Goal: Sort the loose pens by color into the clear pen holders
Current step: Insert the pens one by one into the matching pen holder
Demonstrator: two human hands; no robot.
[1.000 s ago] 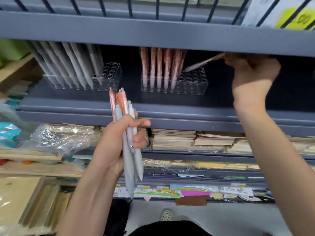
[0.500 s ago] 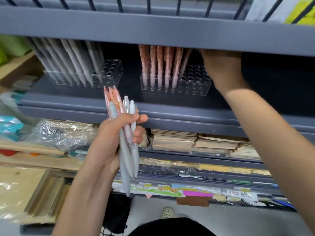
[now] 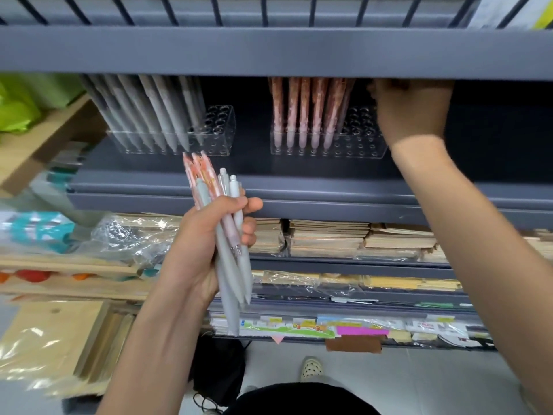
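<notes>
My left hand (image 3: 200, 253) grips a bundle of loose pens (image 3: 232, 265), several grey and a few pink-patterned, held upright below the shelf. On the shelf a clear holder (image 3: 220, 127) carries several grey pens (image 3: 149, 115). A second clear holder (image 3: 360, 146) carries several pink pens (image 3: 305, 115) at its left end. The rightmost pink pen leans toward my right hand (image 3: 414, 112). That hand reaches in over the right end of that holder. Its fingers are hidden behind the upper shelf's front edge.
The grey upper shelf edge (image 3: 269, 52) hangs low over both holders. Below are stacks of brown notebooks (image 3: 329, 238), plastic-wrapped stationery (image 3: 128, 235) and sticker sheets (image 3: 299, 324). Wooden boards (image 3: 54, 339) lie at the lower left. A shoe (image 3: 311, 368) shows on the floor.
My right hand brought a pink pen in from the right to the pink holder. The pen now stands leaning at the end of the pink row. My left hand sank slightly with its bundle.
</notes>
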